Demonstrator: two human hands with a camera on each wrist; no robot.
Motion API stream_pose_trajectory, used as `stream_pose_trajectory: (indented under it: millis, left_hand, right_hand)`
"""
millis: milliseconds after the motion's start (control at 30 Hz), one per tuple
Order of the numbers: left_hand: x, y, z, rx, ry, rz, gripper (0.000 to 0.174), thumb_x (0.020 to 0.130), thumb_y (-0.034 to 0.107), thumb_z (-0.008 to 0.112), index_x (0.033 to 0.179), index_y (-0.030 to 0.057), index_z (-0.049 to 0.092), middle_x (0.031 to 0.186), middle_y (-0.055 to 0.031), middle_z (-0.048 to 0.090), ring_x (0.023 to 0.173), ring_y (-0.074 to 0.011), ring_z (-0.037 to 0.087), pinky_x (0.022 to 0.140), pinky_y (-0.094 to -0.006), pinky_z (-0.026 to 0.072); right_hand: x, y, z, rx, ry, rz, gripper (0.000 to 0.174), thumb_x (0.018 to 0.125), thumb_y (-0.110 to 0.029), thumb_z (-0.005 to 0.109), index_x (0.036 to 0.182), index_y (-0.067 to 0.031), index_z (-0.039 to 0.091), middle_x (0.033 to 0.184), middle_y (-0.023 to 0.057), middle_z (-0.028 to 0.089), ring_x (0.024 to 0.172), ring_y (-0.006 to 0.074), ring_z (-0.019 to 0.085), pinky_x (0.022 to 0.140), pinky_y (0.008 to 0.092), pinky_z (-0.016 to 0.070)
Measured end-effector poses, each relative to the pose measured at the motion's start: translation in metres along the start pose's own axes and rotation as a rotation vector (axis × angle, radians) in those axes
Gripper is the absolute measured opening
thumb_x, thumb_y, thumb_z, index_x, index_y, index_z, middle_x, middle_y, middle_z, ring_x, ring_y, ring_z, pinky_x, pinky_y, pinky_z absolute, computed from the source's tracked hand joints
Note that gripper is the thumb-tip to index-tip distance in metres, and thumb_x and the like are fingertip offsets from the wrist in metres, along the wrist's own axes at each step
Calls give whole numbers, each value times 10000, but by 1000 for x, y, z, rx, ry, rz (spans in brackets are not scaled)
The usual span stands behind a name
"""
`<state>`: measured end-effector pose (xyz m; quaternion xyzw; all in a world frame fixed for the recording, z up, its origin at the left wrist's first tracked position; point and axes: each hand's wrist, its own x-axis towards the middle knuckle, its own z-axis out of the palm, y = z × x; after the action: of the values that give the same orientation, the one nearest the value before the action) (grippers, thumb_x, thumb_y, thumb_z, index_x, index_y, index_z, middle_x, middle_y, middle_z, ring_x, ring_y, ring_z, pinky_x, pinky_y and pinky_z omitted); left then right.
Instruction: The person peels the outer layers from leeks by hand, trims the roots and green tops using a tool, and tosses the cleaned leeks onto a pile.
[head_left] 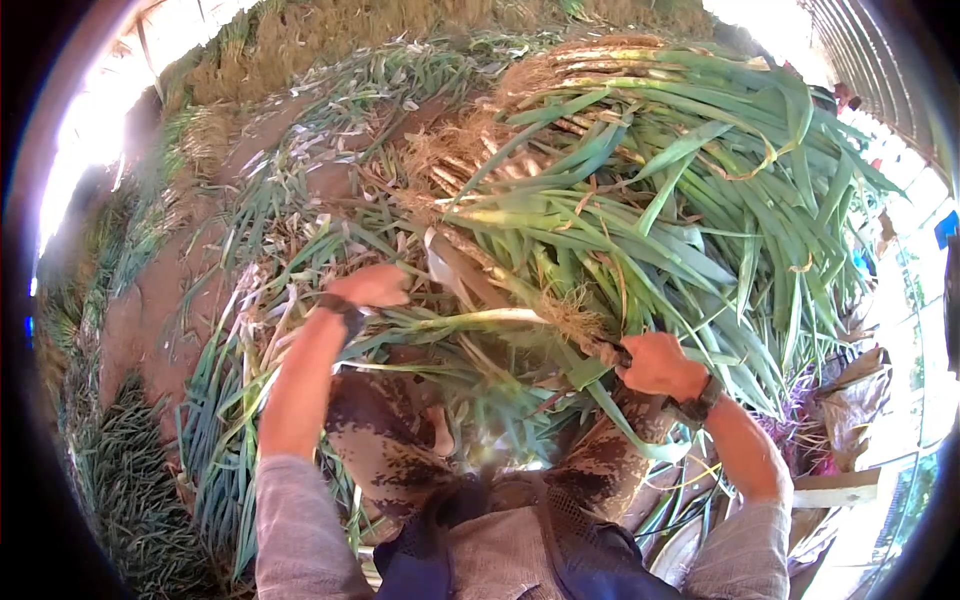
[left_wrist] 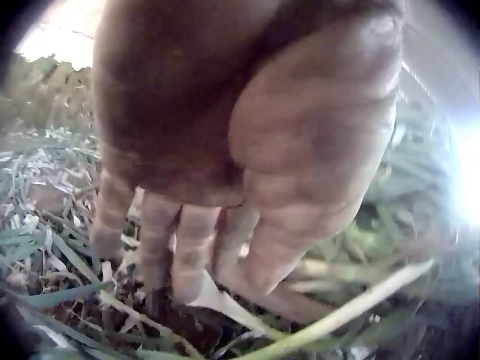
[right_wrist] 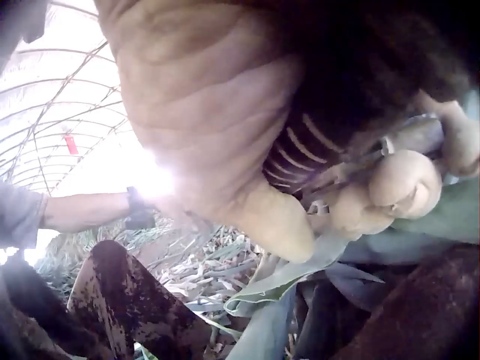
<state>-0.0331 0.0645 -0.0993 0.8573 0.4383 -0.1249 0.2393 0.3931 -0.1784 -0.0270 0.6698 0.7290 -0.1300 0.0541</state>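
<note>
My left hand (head_left: 372,286) hovers over loose leaves and trimmings left of the middle, its fingers loosely bent downward. In the left wrist view a pale strip (left_wrist: 225,304) lies right at those fingertips, and a leek stalk (left_wrist: 364,304) runs past in front. My right hand (head_left: 662,366) is a fist above the right knee, gripping a dark narrow object (head_left: 606,350); I cannot tell its kind. Curled fingers (right_wrist: 405,187) wrap it in the right wrist view. Left of that fist lies a leek (head_left: 490,318) with bushy roots (head_left: 572,314).
A big heap of leeks (head_left: 640,220) lies ahead to the right, roots pointing left. Cut leaves and peelings (head_left: 300,190) litter the ground. A bundle of green stalks (head_left: 215,420) lies at left. Both knees (head_left: 385,435) frame the near side; a wooden plank (head_left: 835,490) is at right.
</note>
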Motion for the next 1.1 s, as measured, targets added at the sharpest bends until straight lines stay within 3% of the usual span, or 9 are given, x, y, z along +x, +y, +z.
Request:
stream_pose_trajectory:
  millis: [167, 367, 533, 667, 800, 867, 933, 1033, 1100]
  left_hand:
    - [56, 73, 55, 131, -194, -55, 568, 841, 178, 579, 1392, 85, 479, 1343, -163, 535, 1209, -367, 521, 959, -495, 472]
    - [100, 31, 176, -5, 132, 9, 473, 825, 51, 567, 1294, 64, 517, 1194, -192, 610, 1128, -379, 574, 928, -513, 464]
    - [94, 22, 151, 19, 204, 38, 424, 807, 134, 654, 1214, 61, 561, 1099, -176, 648, 1055, -369, 604, 904, -476, 461]
    - [74, 24, 78, 33, 580, 167, 382, 792, 181, 721, 1118, 40, 581, 1031, -185, 658, 983, -402, 617, 799, -461, 483]
    - [19, 44, -23, -577, 1034, -108, 265, 855, 212, 719, 957, -3, 600, 762, -111, 649, 627, -228, 605, 539, -342, 451]
    - [-20, 58, -74, -756, 1239, -16, 289, 863, 252, 729, 925, -6, 614, 694, -35, 594, 596, -99, 507, 532, -290, 418]
    - [-27, 51, -93, -1069, 1237, 151, 277, 863, 269, 741, 939, 27, 631, 720, 12, 576, 582, -77, 474, 536, -268, 413]
    - [-36, 78, -83, -1497, 1018, 147, 194, 897, 215, 702, 1007, 74, 627, 808, -2, 606, 679, -109, 565, 579, -277, 483]
    - [-34, 96, -68, -1809, 754, 369, 227, 951, 318, 609, 1004, 97, 608, 856, -37, 626, 755, -164, 599, 651, -325, 515]
  right_hand:
    - [-23, -2, -5, 43, -61, 66, 314, 772, -328, 653, 865, -28, 642, 788, 246, 654, 803, 457, 631, 753, 523, 498]
    - [-52, -5, -12, 142, -88, 184, 365, 834, -377, 622, 916, -21, 633, 785, 293, 637, 775, 502, 601, 751, 558, 488]
    - [-55, -9, -22, 190, -10, 135, 357, 808, -349, 663, 947, -21, 638, 751, 274, 634, 725, 495, 599, 718, 538, 497]
    - [-48, -13, -20, 270, 114, 45, 361, 762, -290, 728, 996, -28, 646, 691, 233, 623, 691, 439, 610, 652, 497, 495]
    - [-40, -23, -28, 300, 192, -55, 289, 839, -332, 658, 945, -63, 664, 735, 217, 647, 708, 421, 635, 641, 486, 508]
    - [-35, -31, -32, 386, 284, -133, 280, 818, -308, 684, 948, -62, 657, 731, 212, 649, 703, 416, 635, 622, 473, 511]
    - [-25, -36, -29, 364, 316, -180, 265, 806, -282, 700, 932, -55, 648, 724, 203, 649, 682, 409, 635, 599, 455, 514]
    - [-13, -53, -28, 411, 410, -250, 230, 786, -217, 706, 912, -47, 616, 731, 223, 627, 697, 430, 618, 615, 475, 492]
    - [-6, -74, -28, 336, 444, -232, 245, 826, -260, 664, 931, -47, 607, 708, 216, 634, 680, 419, 630, 618, 481, 504]
